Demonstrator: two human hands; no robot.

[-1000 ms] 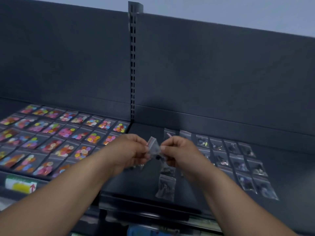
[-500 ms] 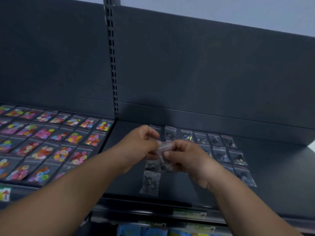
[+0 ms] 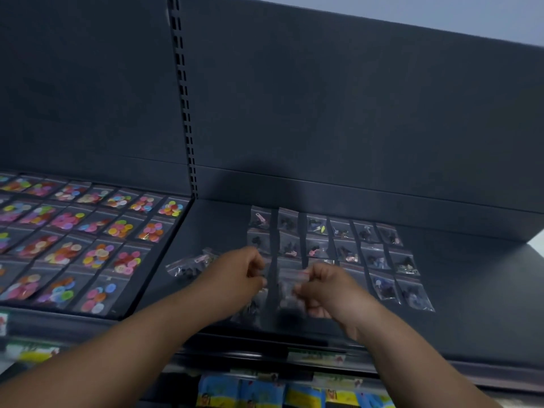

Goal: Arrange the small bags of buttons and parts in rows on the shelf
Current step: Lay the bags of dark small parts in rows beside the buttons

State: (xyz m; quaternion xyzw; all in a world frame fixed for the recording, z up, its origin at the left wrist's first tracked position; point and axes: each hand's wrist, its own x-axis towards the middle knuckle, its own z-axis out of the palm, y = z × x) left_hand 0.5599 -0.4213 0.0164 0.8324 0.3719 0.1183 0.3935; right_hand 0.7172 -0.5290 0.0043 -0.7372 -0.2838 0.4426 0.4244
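Note:
Small clear bags of dark parts [image 3: 341,245] lie in rows on the dark right shelf [image 3: 477,304]. My right hand [image 3: 326,287] pinches a blurred clear bag of dark parts [image 3: 290,293] just above the front of those rows. My left hand [image 3: 238,275] hovers a short way to its left with fingers curled; whether it holds anything is hidden. A loose little pile of clear bags [image 3: 191,265] lies on the shelf to the left of my left hand. Another bag [image 3: 251,309] lies under my left hand.
Rows of bags with colourful buttons [image 3: 88,240] fill the left shelf. A slotted upright post [image 3: 184,113] divides the dark back panels. Price labels [image 3: 318,356] run along the front edge, with blue and yellow packs [image 3: 265,396] below.
My hands, pinching one bag together before, have drawn apart; the bag stays with my right hand. The view has shifted right and closer to the shelf.

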